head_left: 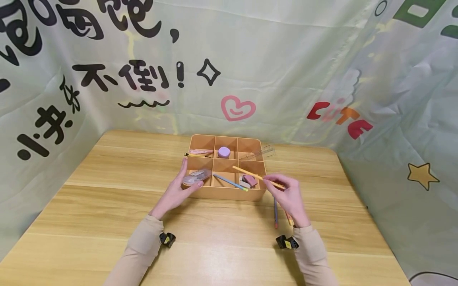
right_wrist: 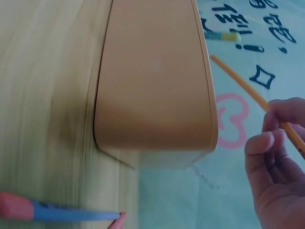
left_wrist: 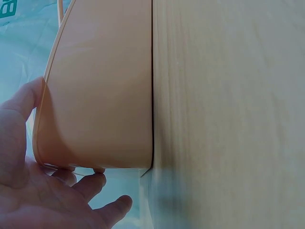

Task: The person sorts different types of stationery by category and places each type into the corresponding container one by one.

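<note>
An orange-tan organizer box with several compartments stands on the table. My left hand rests at its front left corner, thumb over the front rim, fingers along the left side; in the left wrist view its little finger stands off the wall. My right hand pinches a yellow pencil between thumb and fingers, slanting over the front right compartment. Pink and white erasers lie in that compartment. A blue pencil leans across the front middle one. A clear plastic case sits at front left.
In the back row are a purple round container, pens at left and a clear ruler jutting past the right rim. A blue pencil and an orange-yellow one lie on the table near my right hand. A printed curtain stands behind.
</note>
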### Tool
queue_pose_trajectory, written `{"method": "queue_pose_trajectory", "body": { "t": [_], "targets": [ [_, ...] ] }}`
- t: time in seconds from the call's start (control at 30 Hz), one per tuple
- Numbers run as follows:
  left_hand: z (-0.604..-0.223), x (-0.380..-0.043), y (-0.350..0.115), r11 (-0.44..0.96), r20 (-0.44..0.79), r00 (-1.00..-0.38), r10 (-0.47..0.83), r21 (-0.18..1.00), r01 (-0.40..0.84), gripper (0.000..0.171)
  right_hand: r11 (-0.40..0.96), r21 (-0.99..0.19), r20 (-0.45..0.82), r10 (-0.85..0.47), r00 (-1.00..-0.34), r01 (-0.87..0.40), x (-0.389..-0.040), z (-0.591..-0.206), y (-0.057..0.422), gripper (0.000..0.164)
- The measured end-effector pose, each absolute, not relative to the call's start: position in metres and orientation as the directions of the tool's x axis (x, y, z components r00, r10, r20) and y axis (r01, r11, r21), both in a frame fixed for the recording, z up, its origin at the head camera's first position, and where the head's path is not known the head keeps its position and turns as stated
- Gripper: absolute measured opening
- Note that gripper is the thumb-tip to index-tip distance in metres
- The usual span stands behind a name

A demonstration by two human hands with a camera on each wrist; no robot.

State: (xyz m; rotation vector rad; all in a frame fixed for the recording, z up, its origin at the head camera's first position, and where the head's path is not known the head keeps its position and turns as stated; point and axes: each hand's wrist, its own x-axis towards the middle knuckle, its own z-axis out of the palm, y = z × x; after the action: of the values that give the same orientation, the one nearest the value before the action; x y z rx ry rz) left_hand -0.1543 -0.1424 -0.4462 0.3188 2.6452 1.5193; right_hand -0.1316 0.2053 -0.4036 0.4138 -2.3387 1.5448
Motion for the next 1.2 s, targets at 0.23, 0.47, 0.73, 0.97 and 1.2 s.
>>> {"method": "queue_pose_trajectory", "body": {
  "t": [0.23, 0.47, 0.73, 0.97, 1.2],
  "targets": [
    [-0.446, -0.154, -0.142, 0.49, 0.039, -0.975, 0.218, 0.86, 0.144, 0.102, 0.544, -0.661, 0.526, -0.156, -0.836, -0.517, -0.13, -0.405, 0.192, 0.017],
    [-0.446, -0.155, -0.142, 0.484, 0.04, -0.975, 0.219, 0.863, 0.144, 0.102, 0.584, -0.574, 0.574, -0.213, -0.791, -0.574, -0.13, -0.406, 0.182, 0.019],
    [-0.445, -0.154, -0.143, 0.479, 0.041, -0.975, 0.22, 0.865, 0.145, 0.102, 0.61, -0.481, 0.616, -0.275, -0.738, -0.629, -0.134, -0.408, 0.167, 0.019],
    [-0.445, -0.154, -0.142, 0.488, 0.036, -0.976, 0.214, 0.862, 0.138, 0.102, 0.631, -0.448, 0.617, -0.296, -0.73, -0.634, -0.139, -0.411, 0.161, 0.017],
    [-0.445, -0.154, -0.143, 0.491, 0.027, -0.977, 0.213, 0.861, 0.13, 0.102, 0.608, -0.46, 0.602, -0.321, -0.731, -0.647, -0.143, -0.412, 0.156, 0.013]
  ]
}}
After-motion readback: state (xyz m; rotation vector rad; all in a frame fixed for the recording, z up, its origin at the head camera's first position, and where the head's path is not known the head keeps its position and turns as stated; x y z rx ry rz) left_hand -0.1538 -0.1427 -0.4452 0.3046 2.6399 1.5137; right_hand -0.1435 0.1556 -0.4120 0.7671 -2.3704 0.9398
